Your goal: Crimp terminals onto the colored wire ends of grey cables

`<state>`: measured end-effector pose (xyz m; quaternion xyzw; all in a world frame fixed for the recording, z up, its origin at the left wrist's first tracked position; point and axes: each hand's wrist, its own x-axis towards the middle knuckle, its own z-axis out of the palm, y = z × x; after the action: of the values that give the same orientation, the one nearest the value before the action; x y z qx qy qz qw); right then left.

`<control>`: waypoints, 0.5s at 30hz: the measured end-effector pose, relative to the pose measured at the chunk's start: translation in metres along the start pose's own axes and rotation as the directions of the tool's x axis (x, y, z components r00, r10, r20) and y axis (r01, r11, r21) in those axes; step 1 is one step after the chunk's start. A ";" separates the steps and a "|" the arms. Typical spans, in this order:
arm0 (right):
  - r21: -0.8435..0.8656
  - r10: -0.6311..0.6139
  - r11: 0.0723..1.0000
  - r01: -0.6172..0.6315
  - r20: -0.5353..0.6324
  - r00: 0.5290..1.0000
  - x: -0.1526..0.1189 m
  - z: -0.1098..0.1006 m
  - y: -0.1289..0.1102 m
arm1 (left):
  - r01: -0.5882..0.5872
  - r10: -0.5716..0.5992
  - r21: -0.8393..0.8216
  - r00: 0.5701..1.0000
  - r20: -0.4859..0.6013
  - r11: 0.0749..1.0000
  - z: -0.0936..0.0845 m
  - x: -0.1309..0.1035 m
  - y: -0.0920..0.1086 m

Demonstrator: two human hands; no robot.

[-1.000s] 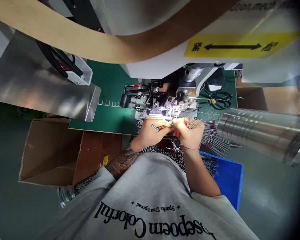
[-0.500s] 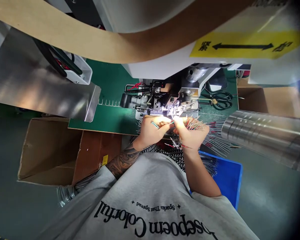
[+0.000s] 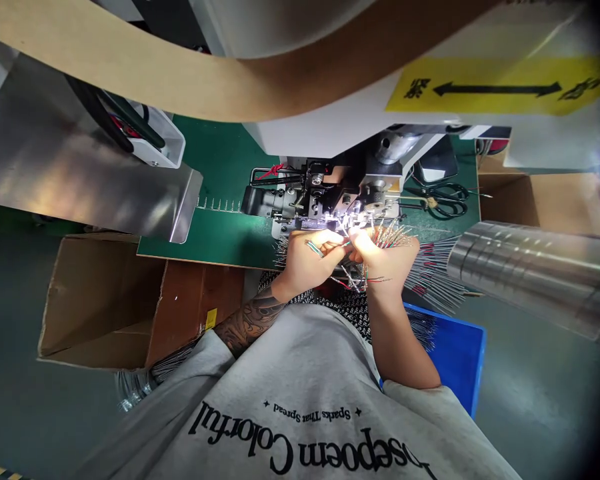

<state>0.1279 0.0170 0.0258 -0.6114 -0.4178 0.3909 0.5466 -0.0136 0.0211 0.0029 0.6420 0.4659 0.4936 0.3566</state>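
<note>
Close in front of the lit head of a terminal crimping machine (image 3: 345, 207), both hands are closed at its working point. My left hand (image 3: 307, 263) pinches thin wires, and green and white wire ends (image 3: 314, 249) stick out between its fingers. Thumb and fingers of my right hand (image 3: 390, 267) are pressed together on a bundle of wires (image 3: 393, 235) with bare, silvery ends. The fingertips of the two hands almost meet, and what lies exactly between them is partly hidden. Loose red, white and dark wire ends (image 3: 353, 277) hang below, between the hands.
A strip of terminals (image 3: 219, 205) runs from a metal guide (image 3: 130, 193) into the machine. Grey cables (image 3: 433, 277) spread right of my right hand, near a shiny metal cylinder (image 3: 520, 273). A cardboard box (image 3: 100, 300) stands left, a blue bin (image 3: 460, 353) right.
Both hands stay at the machine and have shifted only slightly. The loose wire ends between them have moved a little, and the view has shifted slightly.
</note>
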 end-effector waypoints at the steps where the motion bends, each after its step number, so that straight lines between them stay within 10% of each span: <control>1: 0.003 0.003 1.000 -0.003 -0.005 1.000 0.000 0.001 -0.001 | -0.007 0.007 0.011 1.000 -0.025 1.000 0.002 -0.001 -0.001; 15: 0.028 0.047 0.999 -0.046 -0.030 0.998 -0.001 0.005 -0.006 | -0.021 0.024 0.058 0.998 -0.065 0.998 0.002 -0.005 0.003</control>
<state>0.1225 0.0177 0.0310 -0.6195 -0.3894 0.3998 0.5521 -0.0112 0.0157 0.0032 0.6405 0.4842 0.5050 0.3168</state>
